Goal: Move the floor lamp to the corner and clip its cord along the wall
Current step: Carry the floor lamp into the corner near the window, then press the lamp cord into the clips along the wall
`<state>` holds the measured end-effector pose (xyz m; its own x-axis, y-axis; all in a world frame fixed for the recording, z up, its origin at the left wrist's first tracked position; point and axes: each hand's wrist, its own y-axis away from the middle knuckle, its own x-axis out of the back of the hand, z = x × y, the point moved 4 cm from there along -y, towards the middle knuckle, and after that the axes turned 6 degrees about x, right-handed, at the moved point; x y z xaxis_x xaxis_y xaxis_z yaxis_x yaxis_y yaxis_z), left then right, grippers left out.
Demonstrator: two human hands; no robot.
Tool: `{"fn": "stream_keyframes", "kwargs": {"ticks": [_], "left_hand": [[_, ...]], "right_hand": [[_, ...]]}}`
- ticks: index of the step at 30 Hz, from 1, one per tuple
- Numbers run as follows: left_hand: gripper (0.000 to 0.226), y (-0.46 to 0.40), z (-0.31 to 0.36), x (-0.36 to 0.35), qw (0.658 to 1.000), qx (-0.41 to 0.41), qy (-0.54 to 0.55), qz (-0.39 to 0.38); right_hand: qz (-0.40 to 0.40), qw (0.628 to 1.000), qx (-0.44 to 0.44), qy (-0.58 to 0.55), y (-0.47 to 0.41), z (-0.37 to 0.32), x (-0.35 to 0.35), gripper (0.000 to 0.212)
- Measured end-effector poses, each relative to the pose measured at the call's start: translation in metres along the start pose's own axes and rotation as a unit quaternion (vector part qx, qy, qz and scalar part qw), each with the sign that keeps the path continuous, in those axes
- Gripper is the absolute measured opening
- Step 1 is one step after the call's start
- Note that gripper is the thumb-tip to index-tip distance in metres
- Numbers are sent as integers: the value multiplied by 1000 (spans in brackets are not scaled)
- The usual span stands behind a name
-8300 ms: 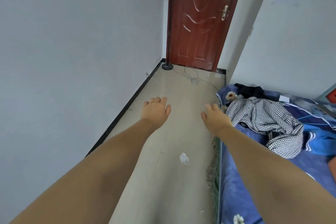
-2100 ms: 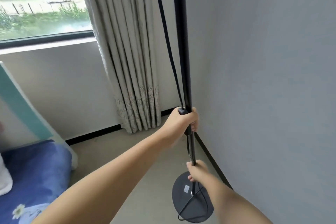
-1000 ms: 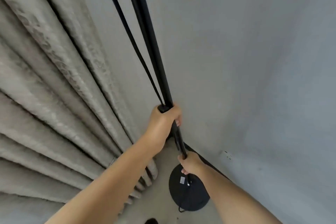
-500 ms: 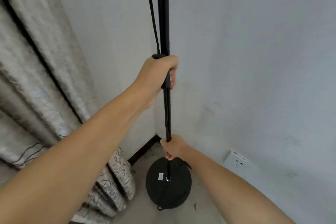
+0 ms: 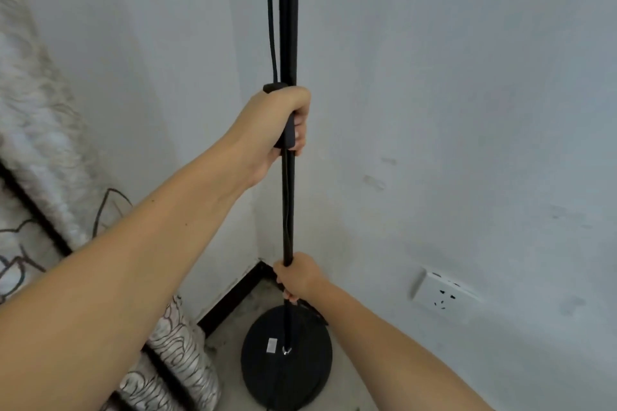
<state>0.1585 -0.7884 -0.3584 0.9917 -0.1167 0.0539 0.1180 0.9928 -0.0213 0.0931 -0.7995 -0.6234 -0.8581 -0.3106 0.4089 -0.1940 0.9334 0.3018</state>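
Note:
The floor lamp's black pole (image 5: 289, 27) rises upright out of the top of the view; its shade is out of sight. The round black base (image 5: 287, 360) sits on the floor close to the room corner. My left hand (image 5: 278, 123) is shut around the pole at mid height, also clasping the cord's inline switch. The black cord (image 5: 269, 10) runs up beside the pole from that hand. My right hand (image 5: 298, 277) grips the pole low down, just above the base.
Two grey walls meet behind the pole, with a black skirting board (image 5: 233, 297) at the floor. A white wall socket (image 5: 440, 294) sits low on the right wall. A patterned curtain (image 5: 173, 364) hangs at the left, its hem near the base.
The lamp has come closer to the corner and its base now rests on the floor near the skirting. Both hands keep the same grips on the pole.

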Motion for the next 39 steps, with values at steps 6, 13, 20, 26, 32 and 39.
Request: {"fn": "stream_keyframes", "kwargs": {"ticks": [6,13,20,26,32,39], "left_hand": [[9,-1,-18,1,989,-98,-7,110],[22,34,-102,7,921,-234,-2,312],[10,49,-150,-44,933,-280,-169,151],[21,1,-180,-71,996,60,-50,50],[21,-31,-182,-88,962,125,236,46],[16,-60,-182,-106,941,98,323,25]], "right_hand": [[29,996,68,46,1,1,5,26],[-92,978,43,184,37,57,50,36],[-128,990,-50,39,99,81,119,53],[16,999,49,-11,135,22,182,26],[191,971,127,69,122,-22,205,18],[309,902,147,263,100,-64,212,20]]}}
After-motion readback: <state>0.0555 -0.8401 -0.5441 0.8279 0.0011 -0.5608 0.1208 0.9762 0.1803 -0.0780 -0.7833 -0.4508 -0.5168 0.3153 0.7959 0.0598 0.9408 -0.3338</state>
